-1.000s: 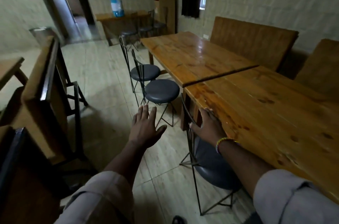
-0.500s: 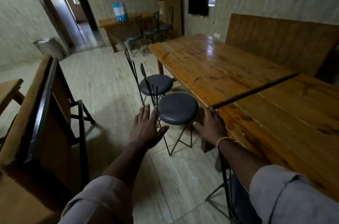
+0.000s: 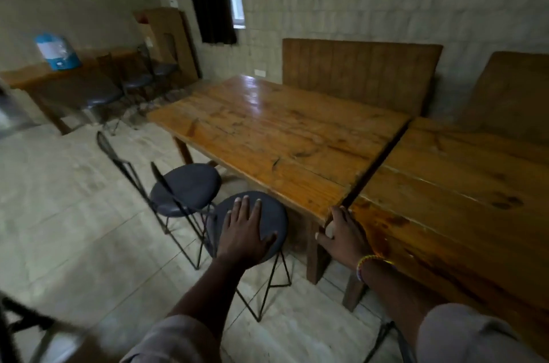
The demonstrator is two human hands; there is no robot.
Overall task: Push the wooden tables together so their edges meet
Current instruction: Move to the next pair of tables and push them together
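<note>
Two glossy wooden tables stand end to end: the far table (image 3: 276, 136) at centre and the near table (image 3: 451, 202) on the right. A thin dark gap runs between their edges. My right hand (image 3: 344, 236), with a beaded band at the wrist, lies flat at the near table's front corner, fingertips touching the far table's corner. My left hand (image 3: 243, 232) hovers spread over a round dark stool and holds nothing.
Two black wire-frame stools (image 3: 185, 188) stand at the far table's front side. Wooden benches (image 3: 359, 74) line the wall behind both tables. A side table with a blue water jug (image 3: 58, 50) and more chairs sits at the back left. Tiled floor spreads left.
The view has swung right and come closer to the tables' joint. My right hand slid along the near table's edge up to the corner. My left hand now hangs over the nearer stool.
</note>
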